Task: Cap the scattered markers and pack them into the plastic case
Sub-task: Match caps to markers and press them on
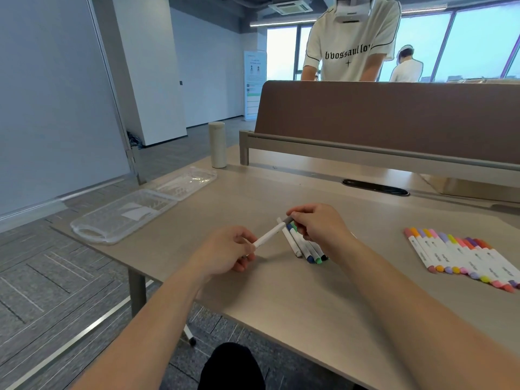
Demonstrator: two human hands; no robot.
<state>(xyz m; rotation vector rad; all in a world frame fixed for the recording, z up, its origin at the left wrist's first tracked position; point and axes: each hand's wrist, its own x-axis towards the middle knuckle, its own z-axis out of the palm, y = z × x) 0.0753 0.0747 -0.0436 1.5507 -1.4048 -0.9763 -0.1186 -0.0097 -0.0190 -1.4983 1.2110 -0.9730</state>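
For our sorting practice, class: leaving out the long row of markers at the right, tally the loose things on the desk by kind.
Markers: 5 (held marker between left hand and right hand; 4 in the pile)
Case: 1
Bottle: 1
Total: 7

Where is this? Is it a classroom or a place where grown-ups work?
Most likely an office. The desk has a brown divider screen along its back and a cable slot in its top, and grey carpet tiles cover the floor.
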